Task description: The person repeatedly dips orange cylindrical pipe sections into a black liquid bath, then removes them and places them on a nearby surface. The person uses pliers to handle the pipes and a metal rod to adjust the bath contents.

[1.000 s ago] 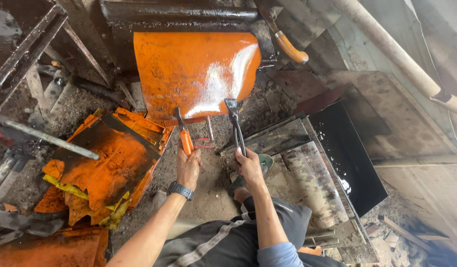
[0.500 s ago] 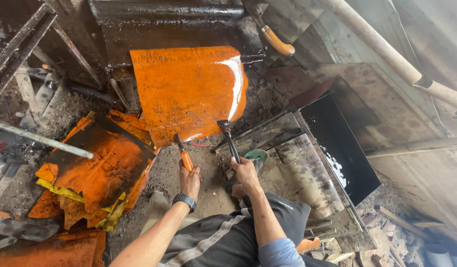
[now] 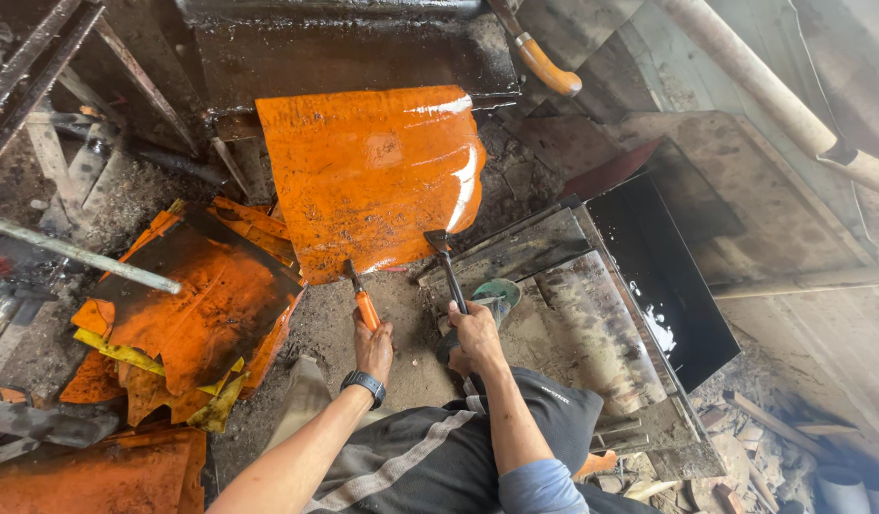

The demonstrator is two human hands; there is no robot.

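Note:
My left hand [image 3: 373, 345], with a black watch on its wrist, grips an orange-handled tool [image 3: 361, 300] whose dark tip points at the lower edge of a glossy orange sheet [image 3: 373, 171]. My right hand [image 3: 475, 335] holds a dark-handled hammer-like tool [image 3: 446, 266], its head just off the sheet's lower right corner. The sheet leans against a dark metal block. My knees in dark trousers are at the bottom of the view.
A heap of orange and yellow sheet scraps [image 3: 187, 314] lies at left under a grey metal bar [image 3: 78, 252]. A black tray of dark liquid [image 3: 663, 276] stands at right. A small green bowl [image 3: 498, 290] sits beside my right hand. An orange-handled tool [image 3: 544, 62] rests up top.
Both hands and their tools have kept near the sheet's lower edge while the view shifted; the hammer-like tool's head has come a little lower and nearer the sheet's corner.

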